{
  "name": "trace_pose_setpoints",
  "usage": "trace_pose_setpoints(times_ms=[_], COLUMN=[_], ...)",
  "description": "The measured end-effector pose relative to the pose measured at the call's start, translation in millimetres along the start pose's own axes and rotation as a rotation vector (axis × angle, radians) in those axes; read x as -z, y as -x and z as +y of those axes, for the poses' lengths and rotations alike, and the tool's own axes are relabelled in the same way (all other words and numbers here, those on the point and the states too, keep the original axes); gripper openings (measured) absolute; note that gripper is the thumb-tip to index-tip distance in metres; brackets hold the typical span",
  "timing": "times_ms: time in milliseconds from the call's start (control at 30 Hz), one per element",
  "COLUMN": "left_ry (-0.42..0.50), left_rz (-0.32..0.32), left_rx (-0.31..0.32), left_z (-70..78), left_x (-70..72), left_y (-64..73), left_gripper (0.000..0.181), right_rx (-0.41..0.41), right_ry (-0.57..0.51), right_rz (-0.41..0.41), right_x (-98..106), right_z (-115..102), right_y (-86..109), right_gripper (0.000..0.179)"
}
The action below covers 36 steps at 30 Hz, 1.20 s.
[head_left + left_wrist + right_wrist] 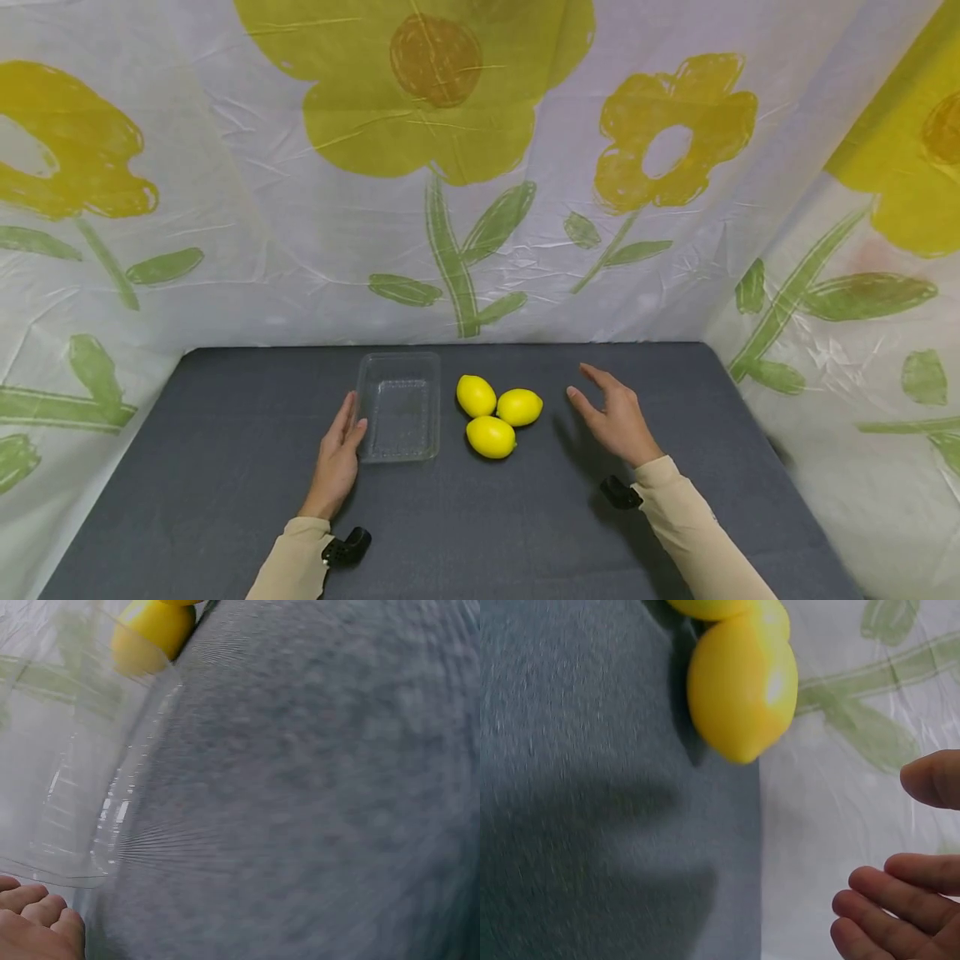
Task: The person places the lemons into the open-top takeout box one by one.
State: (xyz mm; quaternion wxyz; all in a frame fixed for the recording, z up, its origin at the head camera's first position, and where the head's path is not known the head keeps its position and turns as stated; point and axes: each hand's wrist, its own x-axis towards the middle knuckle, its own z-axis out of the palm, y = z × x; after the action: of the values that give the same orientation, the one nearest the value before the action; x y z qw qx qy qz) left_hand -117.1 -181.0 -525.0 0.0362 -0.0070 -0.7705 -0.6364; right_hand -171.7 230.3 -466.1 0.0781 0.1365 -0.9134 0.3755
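Left hand (335,467): we see it at the left side of the clear tray (399,457), fingers reaching forward along the rim, thumb parted from them; it is loosely open, and we cannot tell whether it presses the wall.
Right hand (618,421): we find it well to the right of the tray, beyond the fruit, raised above its shadow; fingers extended, thumb spread away, palm holding nothing.
Sleeves (693,525): we note beige cuffs on both forearms, which come in from the near side of the tray, each wrist bearing a black device (347,547).
Lemons (491,437): we count three, bunched just right of the tray and apart from it.
Bench (450,533): we see a dark grey, cloth-like top under the tray, its far edge just behind it.
Backdrop (300,300): behind the tray and to both sides, we see wrinkled white sheeting printed with yellow flowers (420,137) and green leaves (498,221).
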Motion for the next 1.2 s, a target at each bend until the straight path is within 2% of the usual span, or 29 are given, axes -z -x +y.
trace_pose_setpoints(times_ms=[200,567,733,900,1067,1200], left_ry=[0.041,0.031,0.027,0.024,0.024,0.032], left_rz=[0.003,-0.005,-0.006,-0.003,-0.007,-0.01], left_rx=[-0.082,-0.167,-0.166,-0.16,-0.152,-0.143], left_z=[-6.3,-11.1,-10.3,-9.9,-9.1,-9.0], left_x=[-3.8,-5.9,-6.0,-5.6,-5.4,-5.8], left_y=[-0.8,2.0,1.5,1.9,2.1,1.7], left_gripper=[0.057,0.055,0.055,0.055,0.054,0.055], right_rx=[-0.022,-0.04,-0.027,-0.034,-0.03,-0.015], right_ry=[-0.025,-0.077,-0.118,-0.231,-0.301,-0.306], right_rz=[-0.01,-0.072,-0.126,-0.24,-0.336,-0.387], right_x=[-8,-27,-32,-38,-45,-49], right_z=[-4,-10,-8,2,14,18], right_y=[4.5,8.6,1.4,-11.4,-25.0,-31.9], right_gripper=[0.059,0.061,0.069,0.078,0.079,0.077])
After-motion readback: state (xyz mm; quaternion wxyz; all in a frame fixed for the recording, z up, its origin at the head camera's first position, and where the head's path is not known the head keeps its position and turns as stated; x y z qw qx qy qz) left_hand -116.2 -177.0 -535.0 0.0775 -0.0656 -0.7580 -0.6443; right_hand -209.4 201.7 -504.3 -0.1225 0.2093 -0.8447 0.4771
